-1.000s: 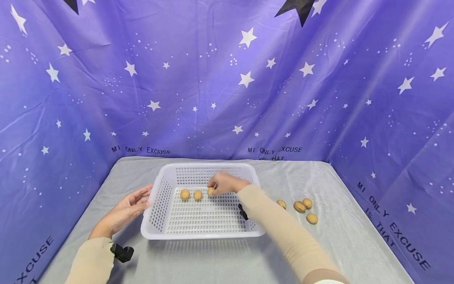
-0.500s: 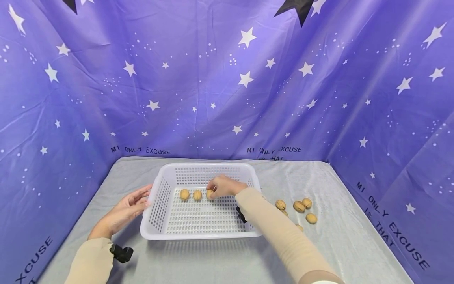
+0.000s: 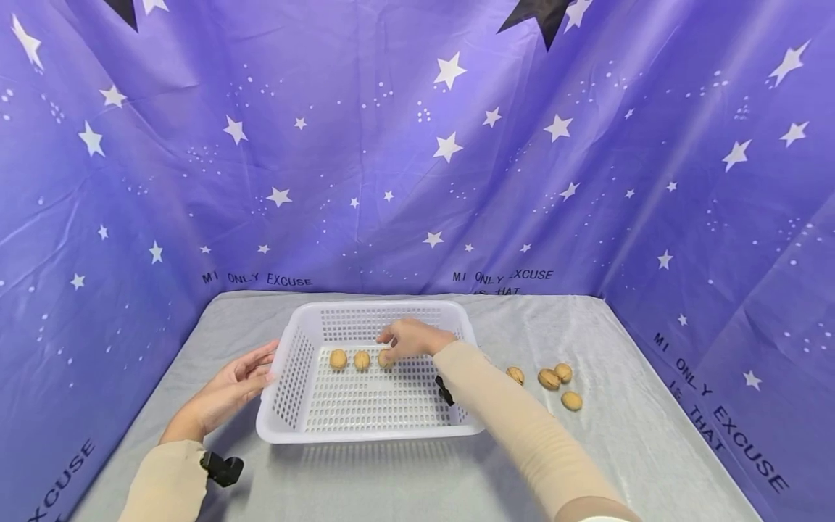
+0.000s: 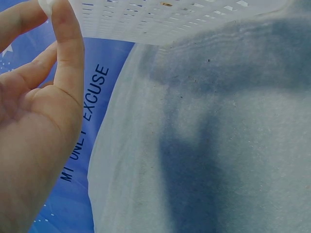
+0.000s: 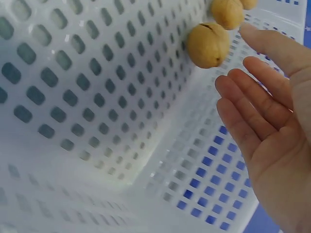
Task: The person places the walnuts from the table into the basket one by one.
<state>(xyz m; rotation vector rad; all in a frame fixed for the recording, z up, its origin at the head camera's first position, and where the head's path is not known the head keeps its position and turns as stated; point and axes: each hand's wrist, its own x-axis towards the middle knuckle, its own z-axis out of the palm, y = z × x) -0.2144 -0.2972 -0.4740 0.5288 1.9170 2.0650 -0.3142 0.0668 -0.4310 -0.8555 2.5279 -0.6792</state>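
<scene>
Grey counter [image 3: 365, 486] spanning the lower frame, white basket [image 3: 372, 436] sitting mid-frame, left hand [image 3: 228, 388] pinching its left side, right hand [image 3: 416, 338] hovering inside, fingers extending loosely, holding nothing, three walnuts [image 3: 362, 359] lying in a row at centre, the rightmost beside that hand, other walnuts [image 3: 549, 378] resting lower right.

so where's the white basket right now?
Head view: the white basket is on the grey cloth, left of the loose walnuts, left hand at its left rim, right hand inside.

We could pass over the near left floor of the white, perforated plastic basket [image 3: 370, 436]; three round, tan walnuts [image 3: 362, 359] and our right grip [image 3: 414, 339] obstruct farther back.
</scene>
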